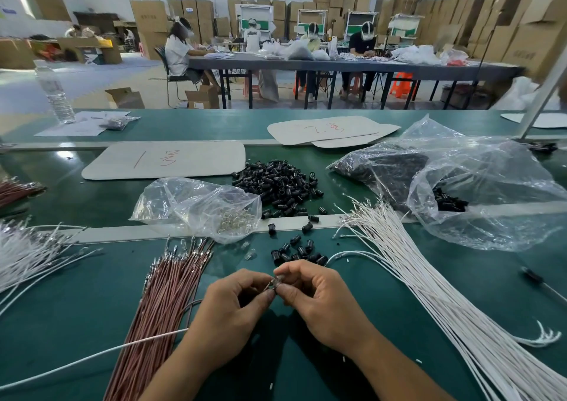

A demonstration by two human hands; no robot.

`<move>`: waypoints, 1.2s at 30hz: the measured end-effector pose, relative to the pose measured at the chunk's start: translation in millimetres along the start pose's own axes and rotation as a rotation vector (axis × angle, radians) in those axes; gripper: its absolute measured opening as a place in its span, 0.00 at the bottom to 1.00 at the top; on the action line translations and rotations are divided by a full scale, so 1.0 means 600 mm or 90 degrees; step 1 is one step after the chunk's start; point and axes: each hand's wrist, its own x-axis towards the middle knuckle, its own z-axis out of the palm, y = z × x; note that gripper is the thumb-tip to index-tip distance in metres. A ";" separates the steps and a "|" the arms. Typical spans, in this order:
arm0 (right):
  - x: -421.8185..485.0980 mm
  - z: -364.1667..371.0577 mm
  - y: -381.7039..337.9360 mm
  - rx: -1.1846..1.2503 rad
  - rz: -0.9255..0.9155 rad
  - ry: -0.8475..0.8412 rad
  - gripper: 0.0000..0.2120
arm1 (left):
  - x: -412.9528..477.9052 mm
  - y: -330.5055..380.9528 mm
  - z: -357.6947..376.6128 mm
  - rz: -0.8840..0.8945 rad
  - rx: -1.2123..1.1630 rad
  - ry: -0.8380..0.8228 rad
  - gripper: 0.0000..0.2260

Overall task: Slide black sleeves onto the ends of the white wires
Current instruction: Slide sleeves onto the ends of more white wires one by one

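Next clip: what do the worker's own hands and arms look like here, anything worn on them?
Both are bare. The left hand and right hand show no gloves or rings, and the visible nails look short. No watch or band at either wrist. The forearms run uncovered to the bottom edge of the picture, so no sleeve is in view.

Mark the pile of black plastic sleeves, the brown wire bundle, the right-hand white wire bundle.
black plastic sleeves pile [277, 186], head view, heap's middle
brown wire bundle [159, 302], head view, mid-length
right-hand white wire bundle [426, 293], head view, mid-length

Green bench [383, 324] bears wires [429, 284], sleeves [276, 186], bags [196, 204]
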 end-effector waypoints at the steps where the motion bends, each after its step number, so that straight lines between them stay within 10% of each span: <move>1: 0.000 0.001 0.001 -0.002 0.000 -0.002 0.09 | 0.000 0.000 -0.001 0.000 0.003 -0.002 0.07; 36: -0.004 -0.007 -0.014 -0.064 -0.016 0.001 0.12 | 0.001 -0.002 -0.001 -0.009 0.030 0.015 0.06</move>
